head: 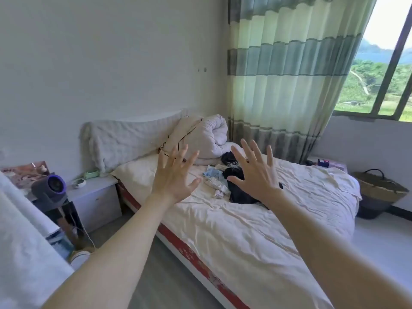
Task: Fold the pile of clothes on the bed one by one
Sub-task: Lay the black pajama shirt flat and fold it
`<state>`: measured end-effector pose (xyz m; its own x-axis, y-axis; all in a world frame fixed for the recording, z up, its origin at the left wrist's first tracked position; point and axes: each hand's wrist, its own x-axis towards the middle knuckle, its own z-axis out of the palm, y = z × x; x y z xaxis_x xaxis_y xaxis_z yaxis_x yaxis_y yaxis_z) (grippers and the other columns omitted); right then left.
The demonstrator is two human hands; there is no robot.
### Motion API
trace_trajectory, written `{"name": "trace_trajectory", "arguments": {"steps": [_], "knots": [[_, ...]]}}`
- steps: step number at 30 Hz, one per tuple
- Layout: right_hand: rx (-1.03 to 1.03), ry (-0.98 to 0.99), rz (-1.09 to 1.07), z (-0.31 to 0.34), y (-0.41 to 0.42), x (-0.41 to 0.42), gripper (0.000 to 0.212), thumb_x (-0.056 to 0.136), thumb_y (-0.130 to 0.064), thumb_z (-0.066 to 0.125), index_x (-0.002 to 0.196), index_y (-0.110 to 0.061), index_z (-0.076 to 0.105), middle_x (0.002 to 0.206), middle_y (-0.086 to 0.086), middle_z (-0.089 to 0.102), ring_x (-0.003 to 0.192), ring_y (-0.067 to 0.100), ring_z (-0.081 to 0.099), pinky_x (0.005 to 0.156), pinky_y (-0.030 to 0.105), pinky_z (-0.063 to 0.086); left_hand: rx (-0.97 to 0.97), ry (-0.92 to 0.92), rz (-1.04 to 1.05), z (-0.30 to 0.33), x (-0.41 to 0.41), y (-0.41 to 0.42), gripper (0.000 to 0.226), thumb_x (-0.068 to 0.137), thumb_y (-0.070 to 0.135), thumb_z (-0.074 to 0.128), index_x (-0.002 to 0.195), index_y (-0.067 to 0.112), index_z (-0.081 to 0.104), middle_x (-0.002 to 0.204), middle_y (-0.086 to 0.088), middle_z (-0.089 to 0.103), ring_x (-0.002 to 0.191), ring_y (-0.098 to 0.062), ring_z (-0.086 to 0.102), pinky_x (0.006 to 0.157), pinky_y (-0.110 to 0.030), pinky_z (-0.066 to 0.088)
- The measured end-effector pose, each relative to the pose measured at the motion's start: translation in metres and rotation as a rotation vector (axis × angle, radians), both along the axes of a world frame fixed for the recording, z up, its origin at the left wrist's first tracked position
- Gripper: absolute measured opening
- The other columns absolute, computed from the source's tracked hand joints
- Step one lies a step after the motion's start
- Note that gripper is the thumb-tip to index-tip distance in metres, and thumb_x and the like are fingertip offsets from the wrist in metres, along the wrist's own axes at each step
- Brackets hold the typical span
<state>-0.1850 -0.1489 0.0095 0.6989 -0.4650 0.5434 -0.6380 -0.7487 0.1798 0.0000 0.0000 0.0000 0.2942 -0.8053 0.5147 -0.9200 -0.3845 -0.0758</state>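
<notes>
The bed [256,237] is taking up most of the room, its cream sheet lying rumpled and its red-trimmed near edge running diagonally toward the person. A rolled duvet [200,139] is sitting at the head end, and the pile of clothes [227,179], dark pieces mixed with pale blue and white ones, is lying just in front of it, toward the middle of the mattress. Nothing is being folded yet; this looks like the very start. Both arms are reaching out above the near edge, the left hand [174,177] and the right hand [256,175] each spread wide with fingers straight, holding nothing. The next move is likely calling for picking one garment off the pile and laying it on the broad bare sheet nearer the person, which is offering ample room.
</notes>
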Motion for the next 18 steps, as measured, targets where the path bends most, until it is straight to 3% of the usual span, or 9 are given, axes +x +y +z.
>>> {"name": "trace_trajectory", "arguments": {"steps": [5, 10, 15, 18], "knots": [[0.078, 0.029, 0.000, -0.041, -0.052, 0.072, 0.082, 0.087, -0.067, 0.039, 0.152, -0.030, 0.006, 0.160, 0.003, -0.001, 0.147, 0.025, -0.001, 0.114, 0.055, -0.006, -0.009, 0.064, -0.005, -0.039, 0.062, -0.054, 0.074, 0.090, 0.061, 0.036, 0.151, 0.031, 0.007, 0.160, -0.003, 0.000, 0.146, -0.024, -0.007, 0.114, -0.051, -0.007], [0.162, -0.055, 0.063, -0.076, -0.091, 0.129, 0.081, 0.085, -0.062, 0.052, 0.150, -0.027, 0.021, 0.158, 0.005, 0.016, 0.146, 0.027, 0.010, 0.113, 0.052, -0.006, -0.029, 0.107, -0.075, -0.071, 0.117, -0.105, 0.071, 0.091, 0.058, 0.041, 0.150, 0.027, 0.017, 0.159, -0.007, 0.011, 0.147, -0.026, 0.002, 0.115, -0.050, -0.004], [0.249, -0.042, 0.038, -0.110, -0.137, 0.172, 0.079, 0.087, -0.063, 0.047, 0.151, -0.029, 0.015, 0.159, 0.001, 0.009, 0.147, 0.024, 0.004, 0.114, 0.051, -0.010, -0.001, 0.198, -0.112, -0.102, 0.157, -0.158, 0.071, 0.090, 0.053, 0.049, 0.149, 0.027, 0.021, 0.157, -0.008, 0.016, 0.146, -0.028, 0.007, 0.115, -0.050, 0.000], [0.313, -0.019, 0.028, -0.133, -0.170, 0.196, 0.078, 0.088, -0.062, 0.045, 0.151, -0.030, 0.011, 0.159, 0.000, 0.007, 0.147, 0.023, 0.002, 0.114, 0.050, -0.010, 0.072, 0.233, -0.076, -0.127, 0.178, -0.191, 0.069, 0.092, 0.057, 0.041, 0.150, 0.029, 0.015, 0.159, -0.005, 0.010, 0.147, -0.025, 0.001, 0.116, -0.047, -0.004]]}}
